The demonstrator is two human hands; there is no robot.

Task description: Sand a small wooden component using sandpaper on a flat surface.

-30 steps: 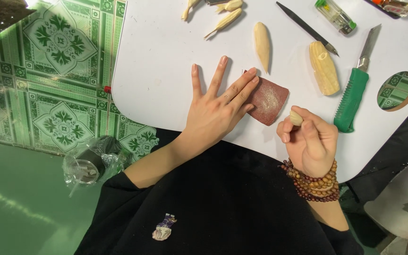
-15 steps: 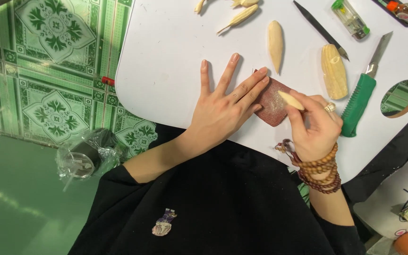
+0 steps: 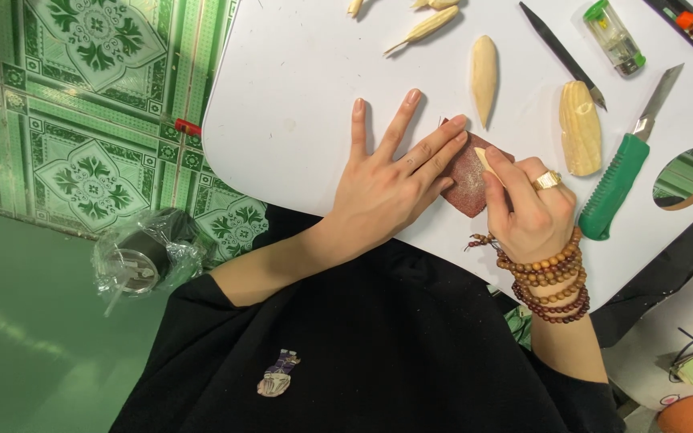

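Your left hand (image 3: 387,188) lies flat and spread, its fingertips pinning a reddish-brown, gritty sheet of sandpaper (image 3: 468,175) to the white table (image 3: 298,96). Your right hand (image 3: 527,208), wearing a gold ring (image 3: 547,180) and wooden bead bracelets (image 3: 551,281), pinches a small pale carved piece (image 3: 484,159), smooth and tapered, whose tip rests on the sandpaper.

Beyond it lie a smooth pointed carved blank (image 3: 484,76), a ridged corn-shaped carving (image 3: 581,127), a green-handled utility knife (image 3: 623,172), a slim dark carving tool (image 3: 563,54) and a translucent lighter (image 3: 615,36).

On the green patterned floor (image 3: 82,120), a clear plastic bag (image 3: 142,256) wraps a dark round object.
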